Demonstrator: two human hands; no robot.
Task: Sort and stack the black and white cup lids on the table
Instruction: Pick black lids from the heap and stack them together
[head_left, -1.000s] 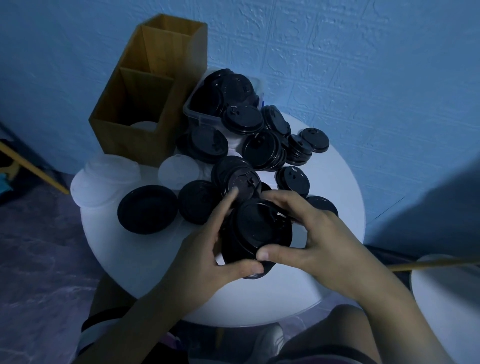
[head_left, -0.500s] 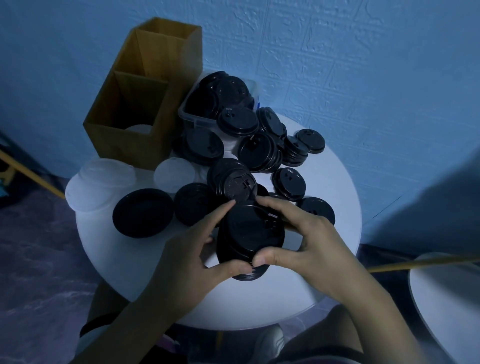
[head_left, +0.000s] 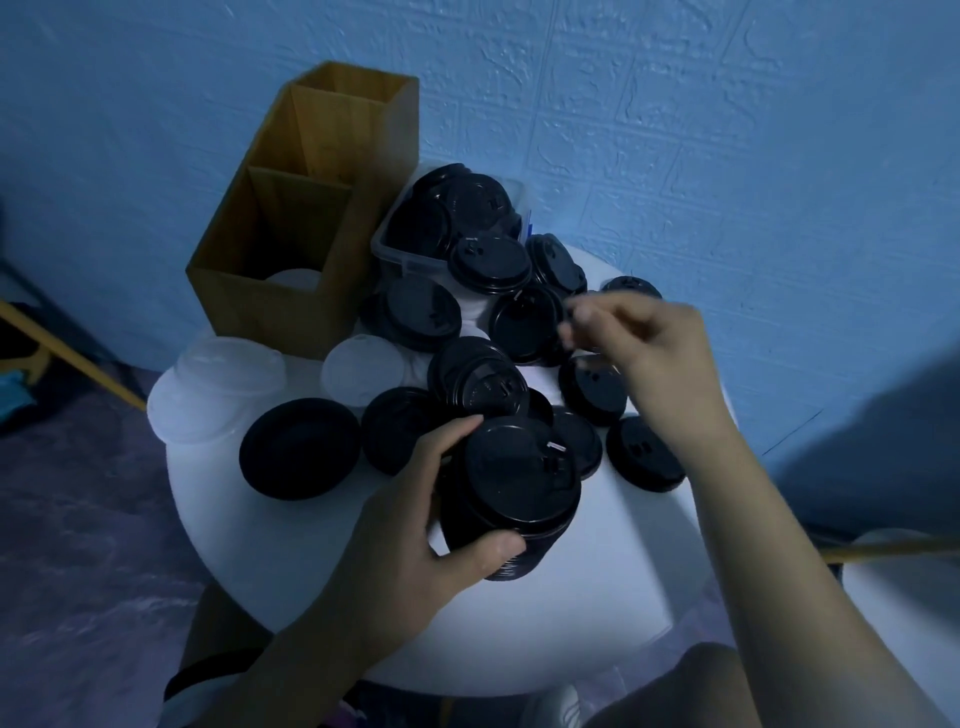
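My left hand grips a tall stack of black lids held tilted above the round white table. My right hand is stretched out over the loose pile of black lids at the back of the table; it is blurred, its fingers curled near a lid's edge, and whether it holds one I cannot tell. Loose black lids lie to the right of the stack. White translucent lids sit stacked at the table's left edge, another white lid beside them.
A wooden two-compartment box stands at the back left with a white lid inside. A clear plastic tub heaped with black lids sits behind the pile. An upturned black lid lies front left. A second white table shows at right.
My right hand has left the stack and reached back to the loose pile. My left hand alone now holds the stack.
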